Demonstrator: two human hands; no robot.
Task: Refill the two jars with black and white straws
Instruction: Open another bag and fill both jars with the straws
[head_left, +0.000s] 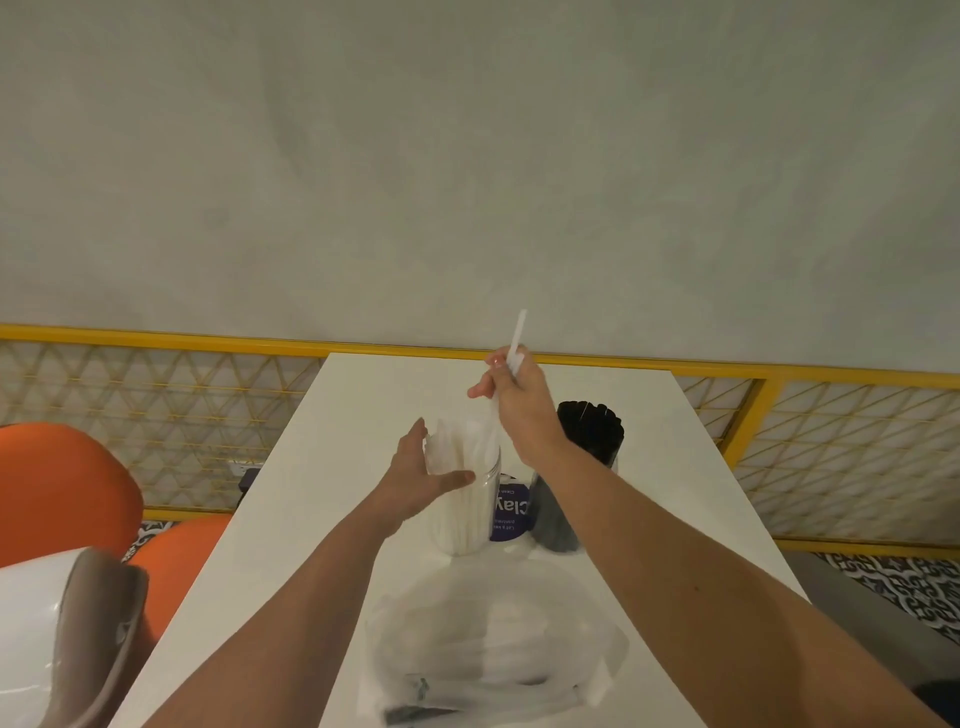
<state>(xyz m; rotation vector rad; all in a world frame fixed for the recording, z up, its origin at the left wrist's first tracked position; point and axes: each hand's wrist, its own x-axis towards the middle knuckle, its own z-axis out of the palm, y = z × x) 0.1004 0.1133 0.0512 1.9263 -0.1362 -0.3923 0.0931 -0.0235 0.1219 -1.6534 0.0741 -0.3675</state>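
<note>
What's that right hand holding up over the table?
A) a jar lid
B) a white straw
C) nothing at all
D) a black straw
B: the right hand pinches a white straw above the jar of white straws, which the left hand holds; the black straws stand in the other jar.

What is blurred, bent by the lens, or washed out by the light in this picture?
Head view: the yellow rail bows from the wide lens; the plastic bag at the bottom is smeared with blur; white straws in the jar nearly vanish against the white table; the right hand and its straw look fairly sharp.
</note>
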